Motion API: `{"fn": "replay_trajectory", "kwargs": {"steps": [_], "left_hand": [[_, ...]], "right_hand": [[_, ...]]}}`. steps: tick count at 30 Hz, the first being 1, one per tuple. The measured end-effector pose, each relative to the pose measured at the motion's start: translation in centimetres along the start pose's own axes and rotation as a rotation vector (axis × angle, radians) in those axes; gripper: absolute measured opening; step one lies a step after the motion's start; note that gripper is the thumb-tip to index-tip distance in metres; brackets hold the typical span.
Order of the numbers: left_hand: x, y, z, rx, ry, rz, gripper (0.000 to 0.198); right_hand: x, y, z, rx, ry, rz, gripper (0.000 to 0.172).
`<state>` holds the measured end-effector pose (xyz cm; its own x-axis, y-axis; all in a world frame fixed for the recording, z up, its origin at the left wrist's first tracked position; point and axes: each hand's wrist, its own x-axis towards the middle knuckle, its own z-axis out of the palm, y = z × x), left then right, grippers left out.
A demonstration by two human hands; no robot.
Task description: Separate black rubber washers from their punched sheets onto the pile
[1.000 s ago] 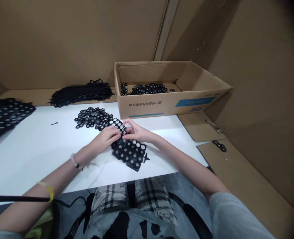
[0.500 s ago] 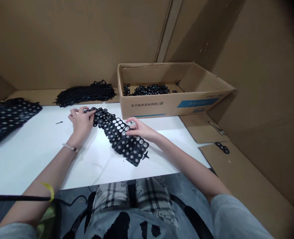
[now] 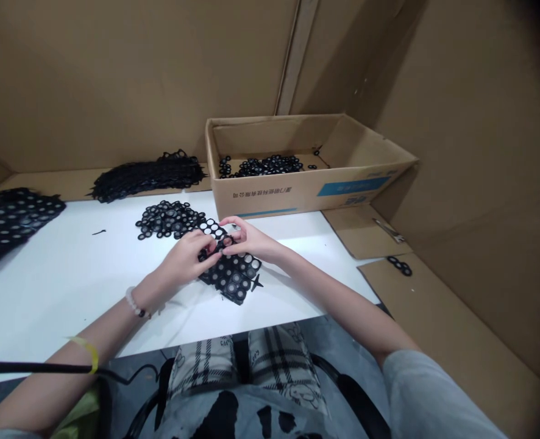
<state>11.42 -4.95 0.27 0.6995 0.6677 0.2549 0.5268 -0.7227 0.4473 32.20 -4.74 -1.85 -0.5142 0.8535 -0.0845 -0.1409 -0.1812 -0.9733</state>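
Observation:
A sheet of joined black rubber rings with pale round centres (image 3: pixel 233 274) lies on the white table (image 3: pixel 69 292) in front of me. My left hand (image 3: pixel 188 257) and my right hand (image 3: pixel 247 239) meet over its far part, and the fingertips of both pinch the black webbing. The near end of the sheet stays flat on the table. Just beyond my left hand sits a loose heap of separate black rings (image 3: pixel 169 219), touching the sheet's far end. A beaded bracelet (image 3: pixel 135 303) circles my left wrist.
An open cardboard box (image 3: pixel 306 195) holding loose black rings (image 3: pixel 261 166) stands at the table's back. Black sheet stacks lie at back left (image 3: pixel 146 178) and far left (image 3: pixel 14 222). A few rings (image 3: pixel 400 265) and a metal tool (image 3: pixel 389 230) rest on cardboard at right.
My left hand has moved from the sheet's far left end back to the middle, beside my right hand. The sheet now looks shorter and is bunched between my hands.

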Motion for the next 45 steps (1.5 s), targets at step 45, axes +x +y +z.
{"fn": "replay_trajectory", "kwargs": {"steps": [45], "left_hand": [[0.0, -7.7, -2.7, 0.39, 0.52, -0.496, 0.028]], "right_hand": [[-0.2, -0.4, 0.4, -0.136, 0.123, -0.013, 0.063]]}}
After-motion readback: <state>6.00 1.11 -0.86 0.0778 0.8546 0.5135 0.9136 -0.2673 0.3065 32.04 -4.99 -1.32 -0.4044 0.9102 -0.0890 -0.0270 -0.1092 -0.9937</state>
